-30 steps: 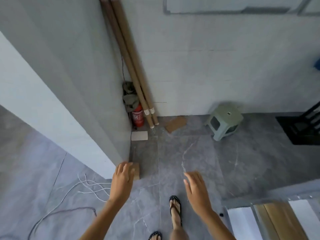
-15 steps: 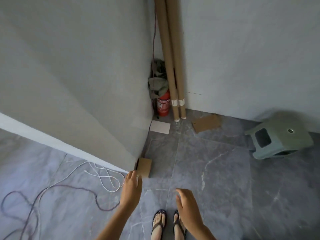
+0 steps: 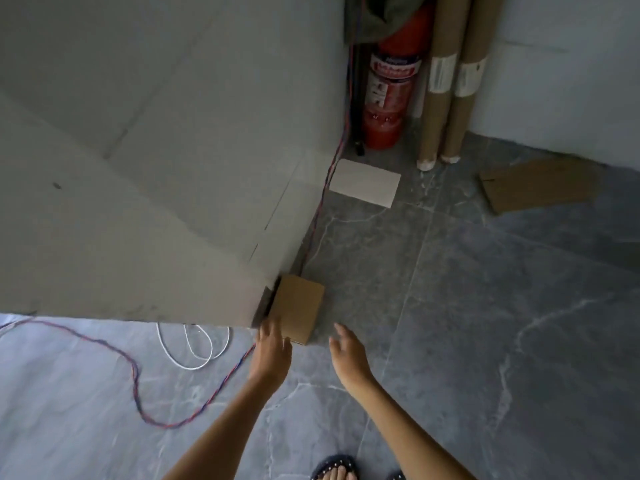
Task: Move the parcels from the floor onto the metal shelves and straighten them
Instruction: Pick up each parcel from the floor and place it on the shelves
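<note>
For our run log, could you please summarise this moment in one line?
phase: reach | left hand: open, at box corner | right hand: open, beside box | box: on floor by wall

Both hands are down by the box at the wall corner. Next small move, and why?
Probably press the right hand to the box from the right, then grip with both: the left hand is at its near left edge; the right hangs open, apart from it.
</note>
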`<act>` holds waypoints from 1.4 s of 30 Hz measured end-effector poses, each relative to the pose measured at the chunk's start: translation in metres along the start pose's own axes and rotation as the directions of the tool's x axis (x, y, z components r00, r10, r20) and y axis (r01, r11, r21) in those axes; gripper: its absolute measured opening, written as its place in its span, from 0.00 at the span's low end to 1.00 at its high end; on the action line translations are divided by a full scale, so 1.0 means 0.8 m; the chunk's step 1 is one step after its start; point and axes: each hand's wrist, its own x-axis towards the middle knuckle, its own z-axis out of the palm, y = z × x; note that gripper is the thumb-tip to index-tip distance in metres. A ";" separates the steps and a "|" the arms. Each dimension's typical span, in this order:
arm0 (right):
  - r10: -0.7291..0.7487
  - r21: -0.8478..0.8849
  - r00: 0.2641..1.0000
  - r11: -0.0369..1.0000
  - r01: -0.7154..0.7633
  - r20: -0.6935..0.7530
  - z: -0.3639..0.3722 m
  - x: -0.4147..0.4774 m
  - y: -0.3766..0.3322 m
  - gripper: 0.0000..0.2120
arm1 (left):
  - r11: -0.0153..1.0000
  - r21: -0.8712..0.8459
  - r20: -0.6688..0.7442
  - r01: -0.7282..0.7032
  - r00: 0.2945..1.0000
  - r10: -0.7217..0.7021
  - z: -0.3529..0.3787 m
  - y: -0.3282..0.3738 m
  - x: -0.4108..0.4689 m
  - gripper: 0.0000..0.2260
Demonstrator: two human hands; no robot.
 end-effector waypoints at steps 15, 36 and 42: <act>0.071 0.284 0.976 0.959 -0.009 -0.207 -0.081 -0.031 -0.001 0.12 | 0.834 -0.545 -0.015 0.081 0.994 -0.105 -0.009 0.132 -0.040 0.10; -0.476 -0.166 0.291 0.710 0.684 -0.830 -0.625 -0.698 -0.534 0.22 | 0.278 -0.752 -0.337 -0.598 0.710 0.619 -0.617 0.782 -0.544 0.19; -0.560 -0.309 0.065 0.546 0.779 -0.826 -0.677 -0.847 -0.588 0.21 | 0.103 -0.720 -0.430 -0.686 0.557 0.711 -0.695 0.840 -0.660 0.18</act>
